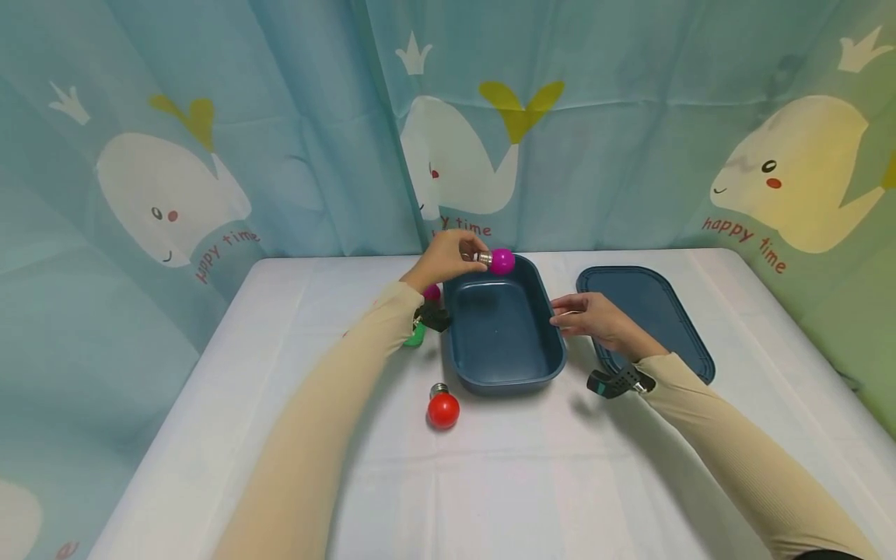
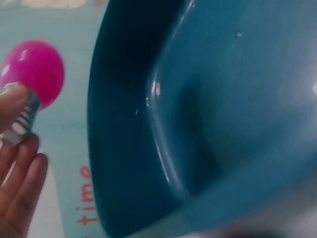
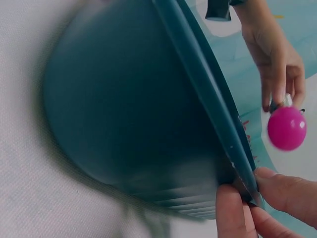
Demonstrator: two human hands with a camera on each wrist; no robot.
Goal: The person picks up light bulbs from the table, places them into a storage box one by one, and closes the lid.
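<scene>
My left hand point(image 1: 446, 258) pinches a magenta light bulb point(image 1: 502, 261) by its ridged metal screw base, holding it above the far end of a dark blue open box point(image 1: 502, 334). In the left wrist view the bulb point(image 2: 37, 72) sits beside the box wall, with the thumb on its base. On the box's right side, my right hand point(image 1: 595, 319) grips the rim; the right wrist view shows thumb and fingers point(image 3: 285, 193) on either side of it. The visible floor of the box is bare.
A red bulb point(image 1: 443, 410) lies on the white tabletop in front of the box. Left of the box, a second magenta bulb point(image 1: 432, 292) and a green object point(image 1: 415, 336) are partly hidden by the left arm. A flat blue lid point(image 1: 647, 311) lies to the right.
</scene>
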